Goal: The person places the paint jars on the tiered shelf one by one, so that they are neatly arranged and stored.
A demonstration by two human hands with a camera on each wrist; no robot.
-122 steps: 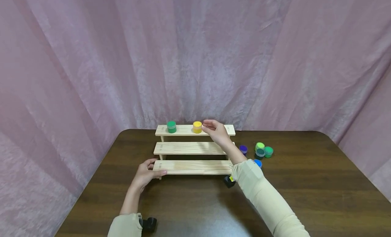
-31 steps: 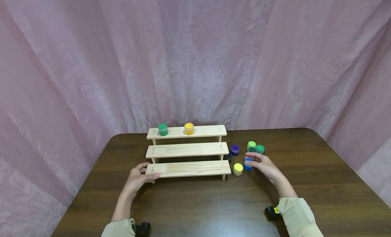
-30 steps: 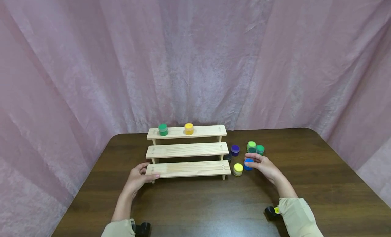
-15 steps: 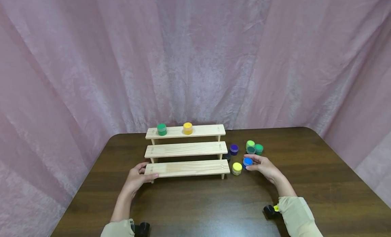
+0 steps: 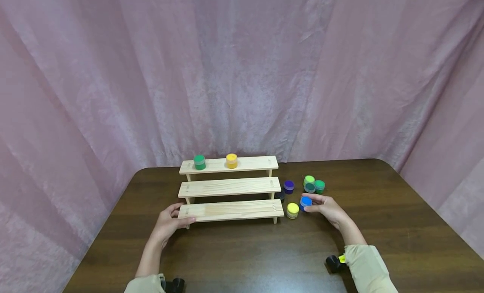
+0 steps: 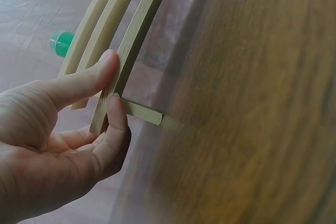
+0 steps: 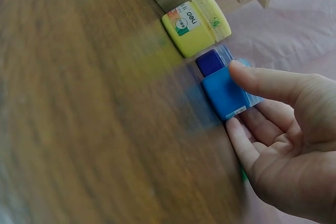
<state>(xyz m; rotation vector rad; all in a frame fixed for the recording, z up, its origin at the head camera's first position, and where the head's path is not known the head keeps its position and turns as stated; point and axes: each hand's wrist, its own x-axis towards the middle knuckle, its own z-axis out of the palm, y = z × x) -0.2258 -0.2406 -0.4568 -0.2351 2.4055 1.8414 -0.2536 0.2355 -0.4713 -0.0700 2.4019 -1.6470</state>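
right hand [image 5: 327,208], moved from top shelf [image 5: 253,163] to blue jar [image 5: 305,202], pinches it, seemingly unlifted; left hand [image 5: 166,223] grips wooden rack [image 5: 230,210].

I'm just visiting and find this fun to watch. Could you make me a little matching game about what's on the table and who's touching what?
Things:
1. Blue paint jar
2. Orange-yellow paint jar
3. Lemon-yellow paint jar
4. Left hand

Places and states:
A. On the top shelf
B. Gripping one end of the bottom shelf
C. Pinched by the right hand
D. On the table, with no hand on it

Pairs: 1-C, 2-A, 3-D, 4-B
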